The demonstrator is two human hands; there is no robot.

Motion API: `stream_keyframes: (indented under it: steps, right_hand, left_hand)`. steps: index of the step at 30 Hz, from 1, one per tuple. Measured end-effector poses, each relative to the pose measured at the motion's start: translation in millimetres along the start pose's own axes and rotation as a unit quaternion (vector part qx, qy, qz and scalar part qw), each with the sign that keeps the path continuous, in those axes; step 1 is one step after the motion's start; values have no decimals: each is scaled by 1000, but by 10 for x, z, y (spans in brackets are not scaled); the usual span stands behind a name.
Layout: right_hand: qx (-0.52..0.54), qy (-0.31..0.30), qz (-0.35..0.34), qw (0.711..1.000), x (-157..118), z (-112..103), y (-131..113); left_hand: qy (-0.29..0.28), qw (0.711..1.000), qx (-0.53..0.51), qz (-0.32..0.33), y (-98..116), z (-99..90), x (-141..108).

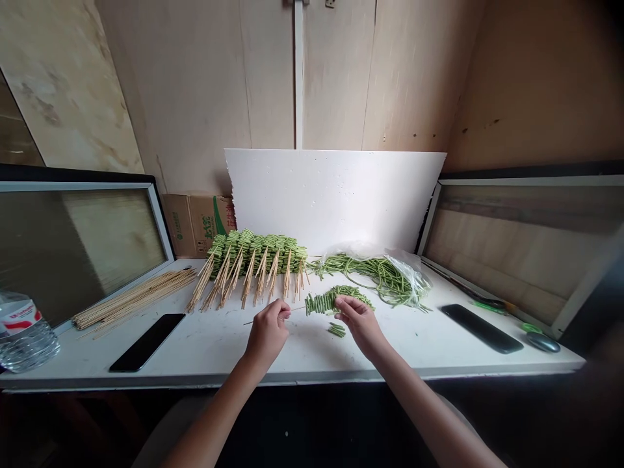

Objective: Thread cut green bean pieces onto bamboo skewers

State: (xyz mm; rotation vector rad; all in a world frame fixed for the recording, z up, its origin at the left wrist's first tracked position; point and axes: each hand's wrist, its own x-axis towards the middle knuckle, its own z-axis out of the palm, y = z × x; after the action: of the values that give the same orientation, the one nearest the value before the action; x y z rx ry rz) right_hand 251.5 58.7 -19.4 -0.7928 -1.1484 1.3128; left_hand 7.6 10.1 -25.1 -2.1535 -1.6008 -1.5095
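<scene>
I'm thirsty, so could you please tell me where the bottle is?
In the head view, the bottle is at the left end of the table, beside the loose skewers.

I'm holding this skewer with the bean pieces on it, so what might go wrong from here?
The skewer's far end is hidden at your right hand, so a push from your left hand might prick those fingers. Squeezed too hard, the bean pieces could split. The stacked bean skewers behind are piled high, so a knock might make some slide.
</scene>
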Motion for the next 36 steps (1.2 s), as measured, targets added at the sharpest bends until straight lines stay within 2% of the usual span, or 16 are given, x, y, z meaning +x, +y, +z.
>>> stream_keyframes:
  steps: [10, 17, 21, 25, 31, 36]
  right_hand:
    - [-77, -51, 19, 996, -34, -28, -77]
    - [-99, -18, 77, 992, -19, -38, -46]
    - [-92, -33, 105, 990, -35, -36, -72]
    - [-131, -73, 78, 986, -57, -45, -202]
    - [-232, -63, -1, 971, -10, -122, -397]
    - [-243, -68, -11, 968, 27, -167, -408]
  left_hand:
    - [-24, 999, -20, 31, -30, -19, 0]
    - [-49, 997, 5, 53, -78, 17, -23]
    - [-35, 997, 16, 71, -82, 16, -21]
    - [-29, 997, 11, 64, -106, -15, -6]
    - [-30, 999, 21, 23, -143, -53, 14]
    - [-35, 999, 18, 3, -145, -51, 3]
